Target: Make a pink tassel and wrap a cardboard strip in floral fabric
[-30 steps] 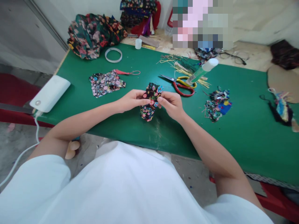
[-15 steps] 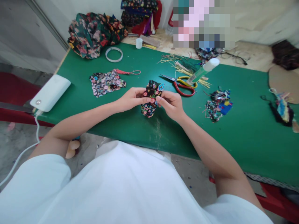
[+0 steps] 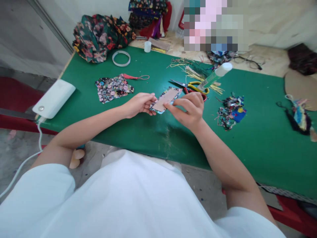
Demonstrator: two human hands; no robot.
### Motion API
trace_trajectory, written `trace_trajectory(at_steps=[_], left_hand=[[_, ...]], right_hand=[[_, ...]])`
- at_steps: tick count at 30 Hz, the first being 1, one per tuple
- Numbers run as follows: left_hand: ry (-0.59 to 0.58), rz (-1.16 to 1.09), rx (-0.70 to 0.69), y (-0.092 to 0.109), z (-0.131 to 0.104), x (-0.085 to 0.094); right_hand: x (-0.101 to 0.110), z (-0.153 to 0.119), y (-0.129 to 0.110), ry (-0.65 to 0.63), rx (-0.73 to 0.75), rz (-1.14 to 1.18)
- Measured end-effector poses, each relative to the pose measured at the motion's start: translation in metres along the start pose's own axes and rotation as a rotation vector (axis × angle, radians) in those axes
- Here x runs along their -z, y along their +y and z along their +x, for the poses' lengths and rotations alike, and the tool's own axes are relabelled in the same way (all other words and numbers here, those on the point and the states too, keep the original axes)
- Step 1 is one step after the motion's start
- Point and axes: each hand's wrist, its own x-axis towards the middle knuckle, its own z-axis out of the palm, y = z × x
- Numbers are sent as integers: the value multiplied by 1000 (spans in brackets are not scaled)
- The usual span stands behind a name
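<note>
Over the green table (image 3: 138, 132), a small floral fabric piece (image 3: 176, 92) is held tilted, its beige card-like backing (image 3: 166, 98) facing up and patterned cloth showing round the edges. My left hand (image 3: 138, 105) has its fingers against the lower left end, with the thumb raised beside it. My right hand (image 3: 189, 110) pinches the lower right edge, thumb on the beige side. Just beyond my right hand lie scissors (image 3: 183, 84) with one yellow and one red handle, the red one partly covered. Behind them stands a glue-stick-like tube (image 3: 210, 79) with a white cap.
To the left lie floral cloth (image 3: 111, 89), a red tassel (image 3: 130, 77), a tape-like ring (image 3: 121, 58) and a white power bank (image 3: 53, 99) with a cable. Fabric scraps (image 3: 231, 110) sit at right. Bundled floral fabric (image 3: 96, 38) is at the back.
The fabric piece has been turned over from its dark floral face to its beige backing and now slants up to the right. My right hand has shifted slightly right; my left thumb has lifted.
</note>
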Motion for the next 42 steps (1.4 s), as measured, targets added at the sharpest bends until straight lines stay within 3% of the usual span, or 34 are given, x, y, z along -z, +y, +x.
trace_trajectory(at_steps=[4, 8, 10, 13, 17, 24, 34, 42], left_hand=[[-78, -61, -32, -2, -3, -1], [-23, -77, -123, -6, 0, 1], [1, -67, -152, -8, 2, 3], [12, -27, -178, -10, 5, 4], [5, 44, -203, -14, 6, 4], [14, 88, -205, -16, 7, 4], [28, 81, -241, -17, 8, 5], [125, 83, -264, -14, 9, 9]], right_hand=[[0, 1, 3, -75, 39, -11], [4, 4, -4, -50, -157, -26], [5, 6, -9, -50, -326, 141], [2, 9, -15, -112, -559, 596], [-8, 11, -21, -210, -727, 1003], [-17, 6, -22, -291, -751, 958], [-17, 7, -17, -266, -739, 999], [-9, 10, -13, -477, -635, 1027]])
